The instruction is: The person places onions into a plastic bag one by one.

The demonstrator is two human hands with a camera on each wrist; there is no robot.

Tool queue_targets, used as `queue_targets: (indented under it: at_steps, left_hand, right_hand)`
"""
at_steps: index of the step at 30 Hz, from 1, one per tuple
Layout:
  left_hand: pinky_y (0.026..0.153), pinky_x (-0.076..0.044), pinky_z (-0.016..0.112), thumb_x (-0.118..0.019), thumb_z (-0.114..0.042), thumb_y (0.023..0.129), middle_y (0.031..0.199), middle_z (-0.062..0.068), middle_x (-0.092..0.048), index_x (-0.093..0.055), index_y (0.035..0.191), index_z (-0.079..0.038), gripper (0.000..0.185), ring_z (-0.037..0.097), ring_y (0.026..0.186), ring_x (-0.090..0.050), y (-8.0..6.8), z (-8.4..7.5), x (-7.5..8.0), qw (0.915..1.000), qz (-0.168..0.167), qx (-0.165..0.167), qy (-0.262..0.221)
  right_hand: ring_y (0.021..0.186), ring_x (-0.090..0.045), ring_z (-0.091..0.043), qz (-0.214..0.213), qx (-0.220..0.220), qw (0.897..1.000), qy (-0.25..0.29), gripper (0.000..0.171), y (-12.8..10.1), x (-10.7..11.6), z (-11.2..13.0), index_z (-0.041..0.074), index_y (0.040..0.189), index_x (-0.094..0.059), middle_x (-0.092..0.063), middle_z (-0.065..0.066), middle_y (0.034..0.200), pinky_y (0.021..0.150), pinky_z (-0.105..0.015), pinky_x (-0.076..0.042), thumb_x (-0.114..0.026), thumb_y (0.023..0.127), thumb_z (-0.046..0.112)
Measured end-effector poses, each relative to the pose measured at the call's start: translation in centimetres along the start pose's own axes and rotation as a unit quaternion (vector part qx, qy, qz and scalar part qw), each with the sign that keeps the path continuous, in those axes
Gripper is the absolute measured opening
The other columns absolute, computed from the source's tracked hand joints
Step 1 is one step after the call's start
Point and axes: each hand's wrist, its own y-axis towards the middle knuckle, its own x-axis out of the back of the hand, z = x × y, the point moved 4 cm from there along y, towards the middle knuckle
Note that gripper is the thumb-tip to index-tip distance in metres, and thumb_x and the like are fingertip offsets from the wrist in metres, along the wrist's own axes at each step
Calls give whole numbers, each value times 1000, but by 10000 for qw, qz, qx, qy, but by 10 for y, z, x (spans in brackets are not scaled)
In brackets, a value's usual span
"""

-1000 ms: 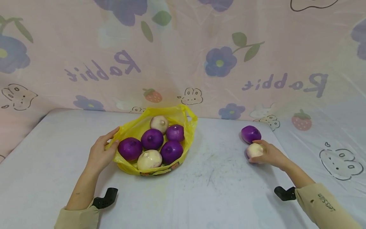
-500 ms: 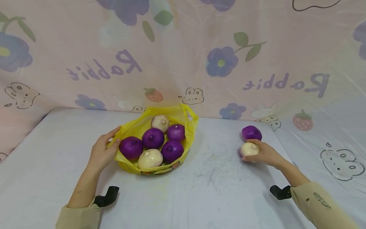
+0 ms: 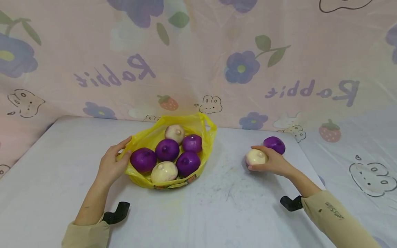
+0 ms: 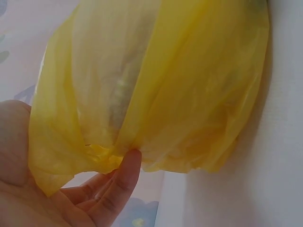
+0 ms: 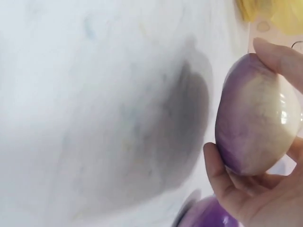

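Note:
A yellow plastic bag (image 3: 203, 162) lies open on the table with several glossy onions inside, some purple (image 3: 166, 150) and some cream-coloured (image 3: 164, 171). My left hand (image 3: 113, 164) holds the bag's left rim between thumb and fingers; in the left wrist view, the bag's yellow film (image 4: 189, 104) hides part of the hand. To the bag's right, my right hand (image 3: 274, 161) grips a cream onion (image 3: 256, 157) between thumb and fingers. The right wrist view shows this onion's purple side, held above the table with its shadow apart from it. One purple onion (image 3: 274, 145) sits just behind the right hand.
The white-covered table (image 3: 198, 217) bears faint dark smudges between the bag and my right hand. A printed cloth (image 3: 192, 65) hangs behind its back edge. A black device (image 3: 117, 213) is on my left wrist and another (image 3: 291, 203) on my right.
My right hand has carried the cream onion leftward, away from the purple onion and towards the bag. My left hand keeps its hold on the bag's rim.

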Motion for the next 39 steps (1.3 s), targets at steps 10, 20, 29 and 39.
queue_targets:
  at_steps: [10,20,29,39]
  left_hand:
    - [98,-34,66,-43,-17,99,139,30,-40,-36,149,-15,51,52,121,-41,-1,-2,0,10000,-44,-46,-10]
    - [98,-35,66,-43,-17,99,139,30,-40,-36,149,-16,51,51,121,-41,0,-2,-1,9999,-89,-32,-47]
    - [99,-34,65,-43,-17,99,138,29,-41,-36,148,-14,50,50,121,-41,-2,-3,-1,9999,-102,-29,-109]
    - [100,-34,65,-43,-17,99,139,28,-41,-36,149,-16,50,50,123,-40,-2,-3,-1,9999,-111,2,-100]
  right_hand:
    - [119,-48,-37,-80,209,9992,330,82,11,-12,27,16,143,-43,-46,-19,139,93,-56,-45,-80,74,42]
    - [119,-48,-34,-156,597,9957,686,82,18,-19,49,18,144,-43,-45,-17,140,93,-53,-46,-81,74,36]
    - [109,-50,-28,-148,631,9929,1000,82,21,-17,66,18,146,-38,-44,-12,140,85,-37,-47,-80,77,34]
    - [111,-51,-25,-326,956,9867,1275,83,32,-10,103,22,145,-35,-46,-5,139,88,-39,-46,-80,76,35]
